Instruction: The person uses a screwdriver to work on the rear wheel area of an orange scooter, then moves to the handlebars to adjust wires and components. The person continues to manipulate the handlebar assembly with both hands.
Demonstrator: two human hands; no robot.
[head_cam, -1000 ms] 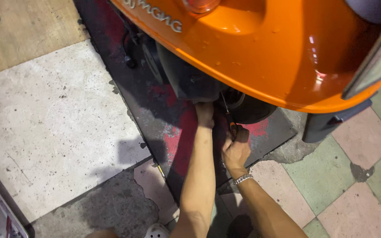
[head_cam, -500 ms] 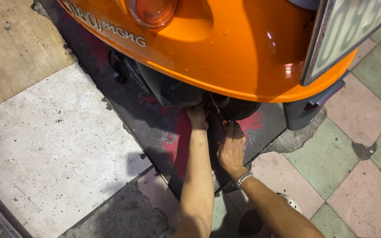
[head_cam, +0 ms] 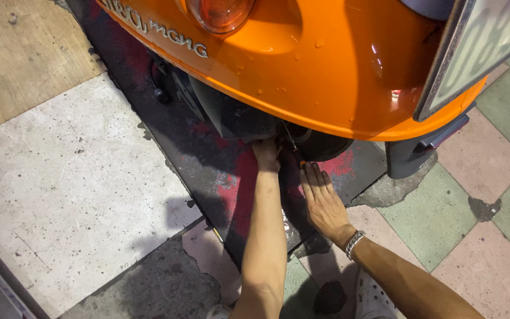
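The rear of an orange scooter (head_cam: 326, 77) fills the top of the view. My left hand (head_cam: 267, 155) reaches up under its body next to the dark rear wheel (head_cam: 326, 146); its fingers are hidden among black parts. My right hand (head_cam: 323, 201) lies just right of it, palm down with fingers stretched straight. Its fingertips touch the small orange handle end of a thin metal tool (head_cam: 302, 163) that points up under the scooter. A metal bracelet (head_cam: 354, 242) sits on my right wrist.
The scooter stands on a black mat with worn red patches (head_cam: 219, 177). A pale number plate (head_cam: 485, 47) hangs at the right and a tail light (head_cam: 219, 12) at the top. Grey slab, wooden floor and green and pink tiles surround it. My white shoe (head_cam: 379, 301) shows below.
My right hand was curled near the tool under the scooter; its fingers now lie stretched out flat. My left hand stays up under the body. The view has shifted slightly.
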